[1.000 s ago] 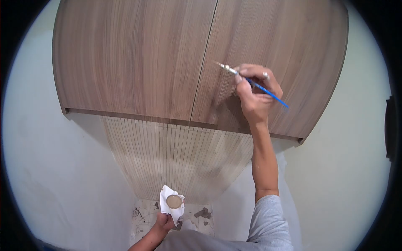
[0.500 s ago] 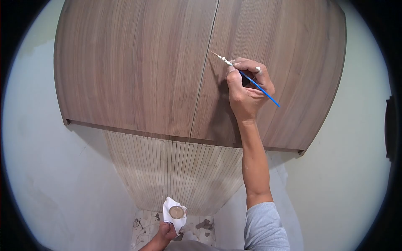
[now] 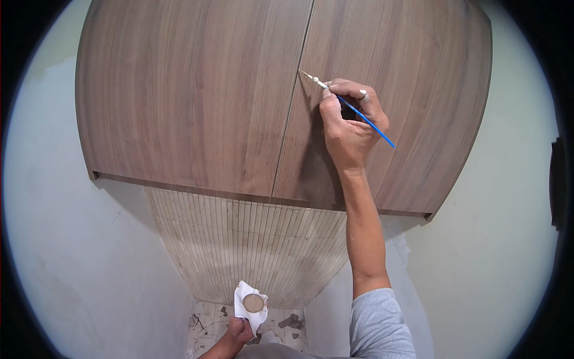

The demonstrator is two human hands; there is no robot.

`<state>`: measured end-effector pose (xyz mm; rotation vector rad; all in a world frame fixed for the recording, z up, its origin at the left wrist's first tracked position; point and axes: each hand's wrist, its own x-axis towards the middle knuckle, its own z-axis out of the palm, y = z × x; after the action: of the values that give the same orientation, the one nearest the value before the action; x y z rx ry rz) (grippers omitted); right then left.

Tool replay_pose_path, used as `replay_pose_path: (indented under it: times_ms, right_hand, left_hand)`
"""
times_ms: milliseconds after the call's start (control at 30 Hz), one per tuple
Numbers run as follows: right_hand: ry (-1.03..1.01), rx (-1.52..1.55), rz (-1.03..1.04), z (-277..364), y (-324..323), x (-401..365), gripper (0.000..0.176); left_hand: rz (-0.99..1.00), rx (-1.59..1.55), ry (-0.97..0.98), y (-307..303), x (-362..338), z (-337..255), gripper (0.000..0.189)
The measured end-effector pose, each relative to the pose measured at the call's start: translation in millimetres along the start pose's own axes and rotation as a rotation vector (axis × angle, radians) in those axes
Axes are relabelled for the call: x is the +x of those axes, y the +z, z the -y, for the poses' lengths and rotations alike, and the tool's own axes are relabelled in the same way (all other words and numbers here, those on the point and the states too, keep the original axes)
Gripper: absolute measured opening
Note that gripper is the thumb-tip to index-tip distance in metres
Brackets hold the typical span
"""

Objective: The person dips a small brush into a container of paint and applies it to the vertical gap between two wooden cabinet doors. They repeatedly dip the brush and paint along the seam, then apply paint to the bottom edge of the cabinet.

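My right hand [image 3: 353, 122] is closed in a pinch on a thin paintbrush [image 3: 375, 127] with a blue handle and a whitish ferrule. The brush's fine tip meets the edge of the narrow gap [image 3: 289, 110] between two brown wood-grain cabinet doors [image 3: 197, 102]. A white smear marks one finger of this hand. Low in the view, my left hand [image 3: 239, 330] grips a white cloth [image 3: 244, 293] together with a small round cup [image 3: 254, 303] of brownish-beige liquid. The left fingers are partly hidden by the cloth.
Beneath the cabinet runs a ribbed, slatted light panel [image 3: 239, 239]. Pale walls stand at the left [image 3: 72, 251] and right [image 3: 484, 251]. Scraps of debris [image 3: 292, 321] lie on the floor below. The cabinet's lower edge [image 3: 179, 184] juts out above the panel.
My right hand has shifted slightly up and left, bringing the brush tip from just right of the door gap to its edge. The left hand still holds the cup and cloth.
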<state>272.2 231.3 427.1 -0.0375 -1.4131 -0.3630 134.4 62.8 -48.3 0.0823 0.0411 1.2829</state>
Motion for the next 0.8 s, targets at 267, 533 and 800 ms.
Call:
replay_pose_path:
  times_ms: [267, 533, 800]
  right_hand:
    - [-0.013, 0.021, 0.042, -1.6, -5.8, -3.2, 0.011]
    - [0.013, 0.013, -0.016, 0.9, 0.0, -0.8, 0.011]
    - [-0.023, 0.02, 0.008, -2.3, -2.8, -3.8, 0.011]
  left_hand:
    - [0.033, -0.028, 0.023, 16.8, -6.6, -0.3, 0.048]
    - [0.021, 0.017, 0.043, 25.6, -8.8, -0.8, 0.046]
    - [0.003, -0.05, 0.027, 30.2, -11.5, -0.3, 0.046]
